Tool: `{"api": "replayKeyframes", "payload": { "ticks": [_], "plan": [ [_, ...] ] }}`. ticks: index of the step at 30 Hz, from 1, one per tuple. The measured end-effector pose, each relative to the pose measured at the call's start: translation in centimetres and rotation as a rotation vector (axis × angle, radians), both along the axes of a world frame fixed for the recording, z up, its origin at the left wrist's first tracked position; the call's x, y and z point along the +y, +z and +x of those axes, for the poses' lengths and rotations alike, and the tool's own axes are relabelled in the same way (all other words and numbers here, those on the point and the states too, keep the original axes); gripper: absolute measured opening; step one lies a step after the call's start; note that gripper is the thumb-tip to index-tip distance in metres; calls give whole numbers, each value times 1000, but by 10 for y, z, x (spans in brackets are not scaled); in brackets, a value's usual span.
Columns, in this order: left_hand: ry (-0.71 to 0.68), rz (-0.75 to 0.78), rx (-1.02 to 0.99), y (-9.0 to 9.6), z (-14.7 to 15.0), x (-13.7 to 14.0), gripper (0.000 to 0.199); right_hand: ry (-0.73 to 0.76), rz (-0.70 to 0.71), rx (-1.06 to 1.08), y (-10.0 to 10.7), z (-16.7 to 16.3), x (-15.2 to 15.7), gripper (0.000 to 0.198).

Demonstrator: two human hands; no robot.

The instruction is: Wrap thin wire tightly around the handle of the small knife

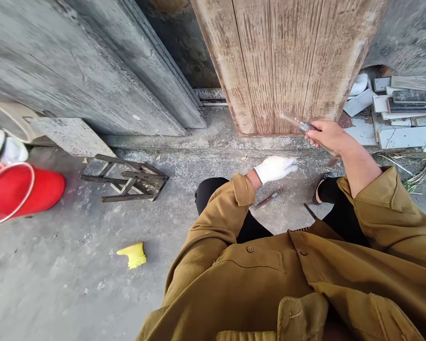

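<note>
My right hand [324,134] is bare and closed round a long, thin brown tool with a wire-wrapped neck [305,127]. Motion blurs the tool's far end, which points up and left in front of the grooved wooden panel [280,66]. I cannot make out what kind of tool it is. In a white glove, my left hand [275,169] hovers over the concrete between my knees, its fingers pressed together. Whether anything is between them is hidden. Below that hand, a second thin reddish-brown tool [270,197] lies on the ground.
Grey weathered boards [128,71] lean at the left. A small wooden stool [128,179] lies on its side, with a red bucket [39,192] beyond it. A yellow boot-shaped piece [133,255] is on the floor. Stacked tiles and boards [408,109] stand at the right.
</note>
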State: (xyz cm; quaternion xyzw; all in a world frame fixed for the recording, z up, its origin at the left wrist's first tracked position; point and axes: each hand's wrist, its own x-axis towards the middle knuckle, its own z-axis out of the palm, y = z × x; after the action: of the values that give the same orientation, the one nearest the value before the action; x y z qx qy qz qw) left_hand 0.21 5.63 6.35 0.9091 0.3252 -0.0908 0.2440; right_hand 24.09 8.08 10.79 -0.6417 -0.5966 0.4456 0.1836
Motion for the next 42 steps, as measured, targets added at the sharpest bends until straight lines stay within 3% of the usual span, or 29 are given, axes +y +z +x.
{"api": "replayKeyframes", "payload": {
  "ticks": [4,8,10,13,16,19,21,27,29,31,34,38,42],
  "plan": [
    [-27,47,26,2,-1,-1,41,201,64,-576,-12,-12,6,27],
    [-18,124,27,1,-5,2,41,539,-110,-781,-11,-21,2,35],
    [0,174,36,-1,-10,6,40,690,-236,-789,-8,-25,-2,33],
    [18,226,34,-6,-17,14,36,867,-385,-635,-5,-28,-6,30],
    [26,250,52,-9,-24,22,35,979,-423,-409,-1,-25,-7,32],
    [52,218,47,-9,-28,26,38,952,-401,-249,7,-16,-6,39],
    [86,170,-2,-7,-26,27,39,842,-350,-139,16,-6,-6,43],
    [95,99,-74,-8,-9,17,41,106,-49,247,27,12,-7,42],
    [59,115,-51,-12,-3,13,41,-42,-4,233,20,9,-4,36],
    [11,127,-25,-14,2,8,41,-99,10,158,9,3,1,30],
    [-53,121,10,-14,8,0,39,-31,0,-98,-5,-9,5,31],
    [-117,136,40,-9,9,-6,39,248,-15,-626,-12,-26,5,42],
    [-99,198,42,-3,1,-3,39,613,-236,-855,-11,-41,-4,37]
  ]
}}
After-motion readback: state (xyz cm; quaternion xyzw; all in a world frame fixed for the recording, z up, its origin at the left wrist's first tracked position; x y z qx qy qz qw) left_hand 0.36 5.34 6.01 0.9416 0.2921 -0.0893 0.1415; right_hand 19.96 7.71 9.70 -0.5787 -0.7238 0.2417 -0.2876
